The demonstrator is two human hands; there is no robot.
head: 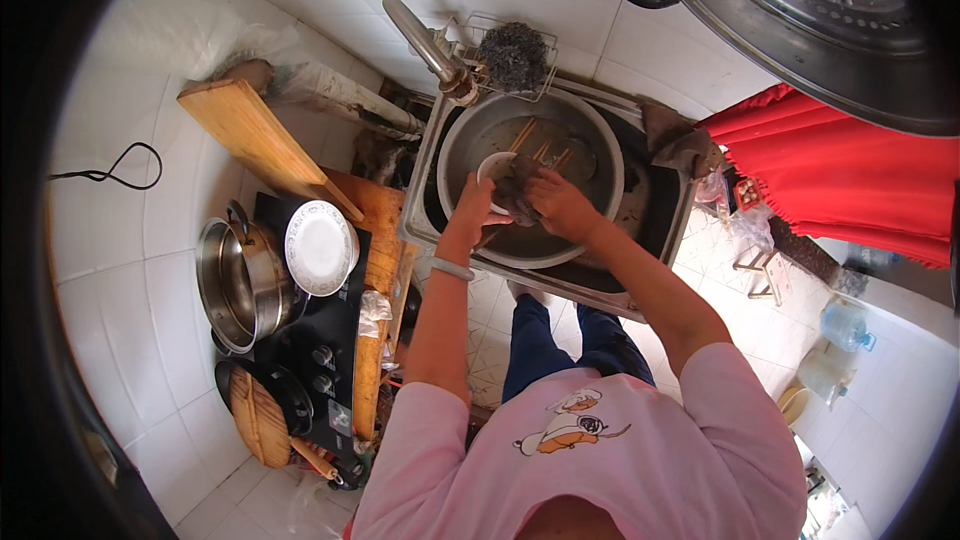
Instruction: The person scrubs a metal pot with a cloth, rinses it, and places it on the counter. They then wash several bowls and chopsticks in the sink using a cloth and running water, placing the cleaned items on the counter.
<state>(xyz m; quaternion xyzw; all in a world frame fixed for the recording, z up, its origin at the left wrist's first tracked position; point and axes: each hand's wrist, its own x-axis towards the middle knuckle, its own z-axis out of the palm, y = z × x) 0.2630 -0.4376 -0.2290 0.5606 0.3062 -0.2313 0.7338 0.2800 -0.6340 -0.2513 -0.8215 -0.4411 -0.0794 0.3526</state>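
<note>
My left hand (474, 211) holds a white bowl (495, 165) by its side, over a large metal basin (447, 157) of water. In my right hand (559, 201) is a dark, wet cloth (517, 191), pressed against the bowl and partly covering it. Several wooden chopsticks (523, 133) lie in the basin, along with things under the water that I cannot make out. The basin stands in a metal sink (679, 229), below a curved faucet (420, 37).
Behind the basin, a wire rack (551, 45) carries a dark scouring pad (513, 56). At left are a wooden board (255, 142), a steel pot (225, 277) and white patterned dishes (319, 247) by a black stove (322, 337). A brown cloth (679, 139) hangs over the sink's right corner; a steamer (810, 30) is at upper right.
</note>
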